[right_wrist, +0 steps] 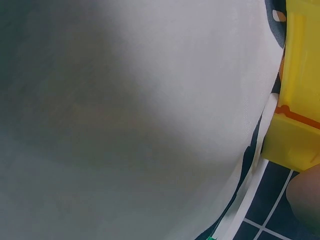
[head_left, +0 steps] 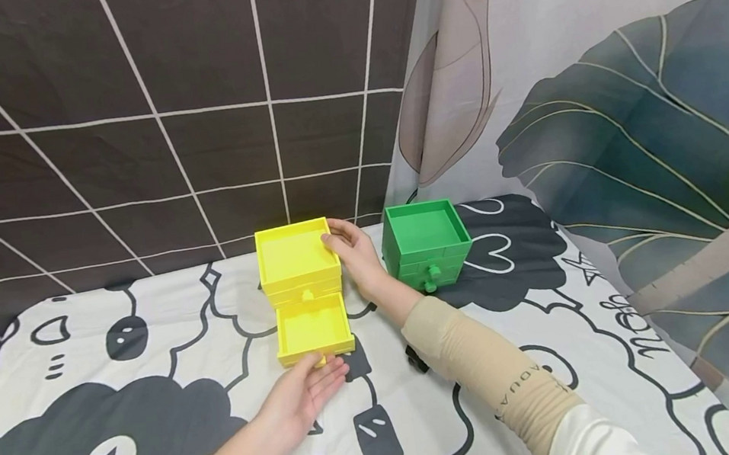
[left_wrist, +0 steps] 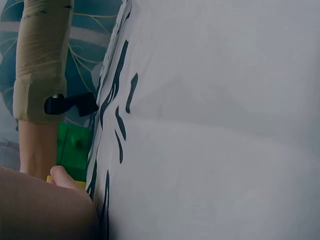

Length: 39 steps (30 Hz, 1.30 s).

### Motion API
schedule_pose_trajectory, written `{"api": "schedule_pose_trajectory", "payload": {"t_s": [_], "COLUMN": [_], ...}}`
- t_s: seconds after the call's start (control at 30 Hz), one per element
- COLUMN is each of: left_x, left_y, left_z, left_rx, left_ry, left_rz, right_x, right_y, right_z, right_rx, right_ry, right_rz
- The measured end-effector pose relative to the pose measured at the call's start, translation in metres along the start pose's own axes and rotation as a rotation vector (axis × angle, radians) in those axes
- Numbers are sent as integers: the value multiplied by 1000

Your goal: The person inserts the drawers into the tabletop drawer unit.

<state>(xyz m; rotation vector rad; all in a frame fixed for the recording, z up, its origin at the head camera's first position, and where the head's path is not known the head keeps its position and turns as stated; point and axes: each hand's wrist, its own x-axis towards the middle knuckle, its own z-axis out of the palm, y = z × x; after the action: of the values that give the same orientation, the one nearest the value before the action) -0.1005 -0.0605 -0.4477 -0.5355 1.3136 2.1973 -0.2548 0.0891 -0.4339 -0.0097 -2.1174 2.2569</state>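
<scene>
A small yellow drawer box [head_left: 297, 250] stands on the patterned cloth, its lower drawer [head_left: 312, 326] pulled out toward the person. That drawer looks bare inside. My left hand [head_left: 297, 399] is palm up at the drawer's front, with thumb and fingers pinching the small yellow knob [head_left: 323, 360]. At the box's right side, my right hand [head_left: 356, 253] grips the upper corner, thumb over the rim and fingers behind. In the right wrist view, the yellow box [right_wrist: 302, 70] shows at the right edge beside a blurred finger. The upper drawer, with its own knob [head_left: 307, 295], is pushed in.
A similar green drawer box [head_left: 425, 229] stands to the right, drawers closed, close beside my right forearm. Behind the boxes hangs a dark gridded cloth [head_left: 216, 147]. A leaf-printed curtain [head_left: 632, 108] borders the right side. Black-and-white cloth [head_left: 163, 323] covers the surface.
</scene>
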Motion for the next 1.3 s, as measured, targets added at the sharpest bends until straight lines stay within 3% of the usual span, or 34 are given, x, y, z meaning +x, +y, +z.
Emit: {"api": "schedule_pose_trajectory", "payload": {"t_s": [0.6,1.3], "left_x": [7,18], "left_y": [6,14], "left_z": [2,12], "left_rx": [-28,-32], "left_ry": [-18,16], "left_rz": [27,24], "right_x": [-2,-2], "right_y": [-2,-2], "right_z": [0,-1], "right_rx": [-10,-5], "right_ry": [-13,-10], "right_rz": [4,-4]}}
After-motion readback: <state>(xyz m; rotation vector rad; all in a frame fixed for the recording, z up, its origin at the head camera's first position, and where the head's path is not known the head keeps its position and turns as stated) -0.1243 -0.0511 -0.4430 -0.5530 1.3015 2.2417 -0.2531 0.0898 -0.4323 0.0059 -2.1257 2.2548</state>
